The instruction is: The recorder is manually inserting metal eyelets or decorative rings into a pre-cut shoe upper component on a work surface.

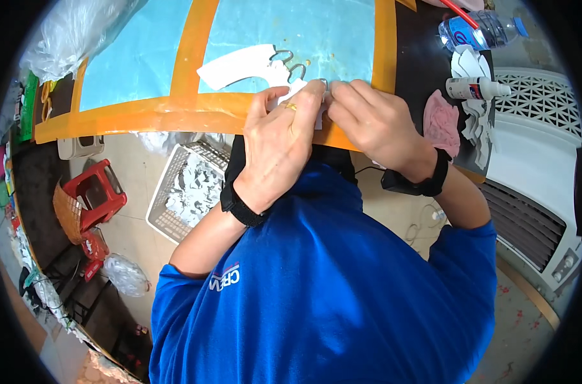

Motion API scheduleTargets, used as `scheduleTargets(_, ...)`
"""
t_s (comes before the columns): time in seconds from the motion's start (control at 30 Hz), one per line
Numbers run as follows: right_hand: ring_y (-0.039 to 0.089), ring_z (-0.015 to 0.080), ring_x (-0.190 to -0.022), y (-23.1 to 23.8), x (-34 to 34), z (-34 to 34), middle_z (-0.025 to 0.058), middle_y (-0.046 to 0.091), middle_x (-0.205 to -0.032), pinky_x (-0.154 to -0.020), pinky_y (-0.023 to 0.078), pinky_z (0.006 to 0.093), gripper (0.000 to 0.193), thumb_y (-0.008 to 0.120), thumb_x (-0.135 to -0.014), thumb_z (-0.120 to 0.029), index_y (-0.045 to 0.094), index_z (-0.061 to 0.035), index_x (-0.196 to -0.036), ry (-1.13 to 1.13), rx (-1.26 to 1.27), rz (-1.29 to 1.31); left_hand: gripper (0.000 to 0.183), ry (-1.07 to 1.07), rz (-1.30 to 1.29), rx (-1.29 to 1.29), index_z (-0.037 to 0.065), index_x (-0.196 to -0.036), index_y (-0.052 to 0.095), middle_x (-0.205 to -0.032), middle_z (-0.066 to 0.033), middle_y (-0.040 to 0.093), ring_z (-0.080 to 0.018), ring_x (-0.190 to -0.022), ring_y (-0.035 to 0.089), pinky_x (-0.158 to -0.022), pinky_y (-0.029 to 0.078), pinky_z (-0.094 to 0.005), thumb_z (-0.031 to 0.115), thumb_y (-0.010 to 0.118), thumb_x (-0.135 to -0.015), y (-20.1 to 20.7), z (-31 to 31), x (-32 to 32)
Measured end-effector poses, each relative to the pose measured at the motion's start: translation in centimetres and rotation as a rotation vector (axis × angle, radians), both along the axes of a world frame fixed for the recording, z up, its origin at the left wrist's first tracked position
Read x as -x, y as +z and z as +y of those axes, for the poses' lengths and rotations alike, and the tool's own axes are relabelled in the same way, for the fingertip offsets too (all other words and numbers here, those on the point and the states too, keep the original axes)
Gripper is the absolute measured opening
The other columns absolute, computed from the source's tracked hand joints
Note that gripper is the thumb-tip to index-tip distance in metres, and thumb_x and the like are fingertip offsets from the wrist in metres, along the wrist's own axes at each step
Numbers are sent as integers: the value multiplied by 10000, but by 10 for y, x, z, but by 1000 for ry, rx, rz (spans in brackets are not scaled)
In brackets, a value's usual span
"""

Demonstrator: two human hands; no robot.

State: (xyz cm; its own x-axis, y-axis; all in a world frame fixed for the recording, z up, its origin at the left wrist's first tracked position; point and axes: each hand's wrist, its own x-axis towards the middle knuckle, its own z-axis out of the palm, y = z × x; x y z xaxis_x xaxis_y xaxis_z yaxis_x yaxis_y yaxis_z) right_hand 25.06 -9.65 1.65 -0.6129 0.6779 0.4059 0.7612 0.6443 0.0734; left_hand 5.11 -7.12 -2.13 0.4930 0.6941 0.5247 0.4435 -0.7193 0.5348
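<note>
Presently, left hand [278, 147] grips white piece [297, 86] near front edge of tabletop [291, 29]; right hand [377, 125] grip indeterminable; slack pinching may drop it

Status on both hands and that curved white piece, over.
Left hand and right hand together at table edge, grip partly hidden. Curved white piece by left hand, metal loops beside it. Bottle, pink cloth off right.

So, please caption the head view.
Left hand and right hand, close together by a white piece on a taped table.
</note>
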Motion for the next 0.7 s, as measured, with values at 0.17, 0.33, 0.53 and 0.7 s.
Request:
scheduleTargets(0.17,608,199,-903,1,1,-2,75,579,-985,-738,565,313,107,682,-806,-114,639,-23,-845,-11,58,12,541,-48,-93,104,55,-1428,532,-1030,-103,788,-288,-970,736,-1000,511,-438,-136,618,-929,9,-1,3)
scheduleTargets(0.33,594,239,-1015,10,1,-4,109,589,-1097,-853,547,360,117,676,-815,-97,652,11,-854,-53,64,53,711,-117,-78,96,73,-1568,464,-1131,-117,779,-290,-1025,715,-1023,491,-444,-171,562,-907,7,2,7)
scheduleTargets(0.53,592,266,-1072,8,-4,-13,116,601,-1141,-913,535,382,163,691,-828,-87,702,43,-925,-104,114,93,953,-182,4,47,143,-1680,352,-1211,-124,764,-258,-908,731,-1061,472,-476,-147,586,-802,7,7,14)
scheduleTargets(0.7,590,274,-1098,3,-6,-16,111,602,-1136,-902,548,387,201,713,-841,-93,739,48,-982,-151,136,158,961,-190,1,43,142,-1681,354,-1272,-136,756,-258,-968,737,-1068,463,-497,-141,583,-791,8,6,11)
